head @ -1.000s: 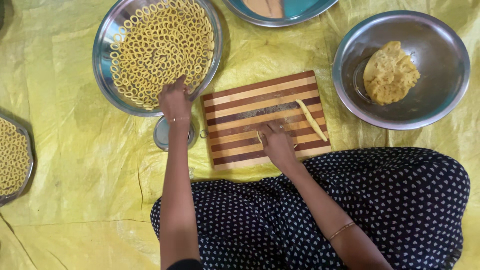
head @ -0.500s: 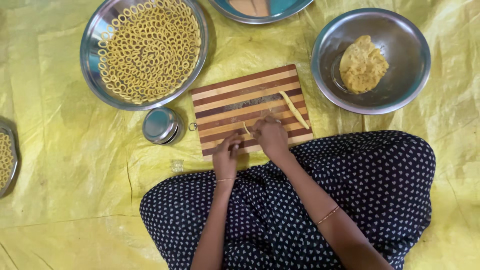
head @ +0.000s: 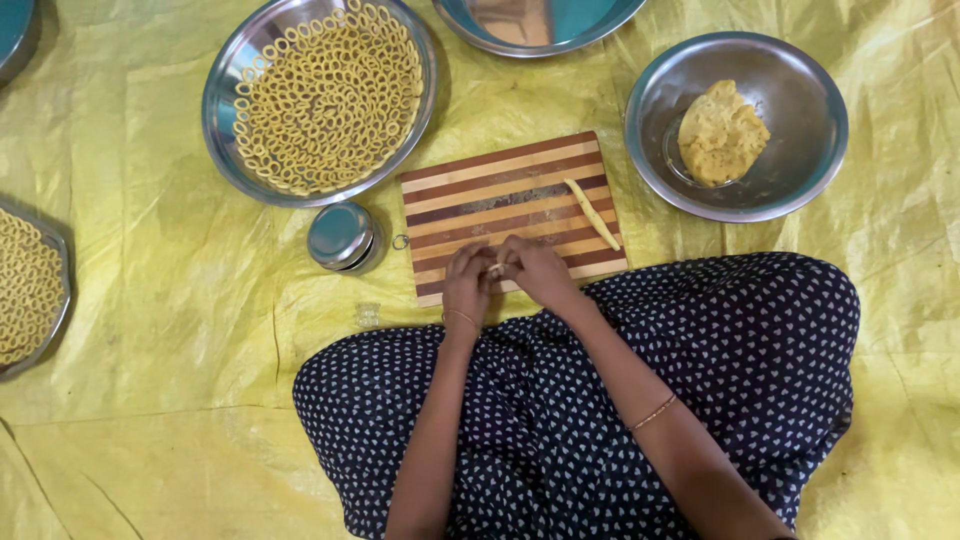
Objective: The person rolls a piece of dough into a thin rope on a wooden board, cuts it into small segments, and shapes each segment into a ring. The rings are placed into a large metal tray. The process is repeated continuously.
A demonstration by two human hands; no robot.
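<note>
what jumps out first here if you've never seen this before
Most striking is the big steel plate at top left, packed with small dough rings. Below it, both hands, left hand and right hand, meet over the near edge of a striped wooden board, pinching a small dough piece. A steel bowl at right holds a dough lump.

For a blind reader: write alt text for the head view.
Both hands, left hand and right hand, pinch a small dough piece over a striped wooden board holding a dough strip. Around it on yellow sheeting: a steel tray of dough rings and a bowl with a dough lump.
</note>
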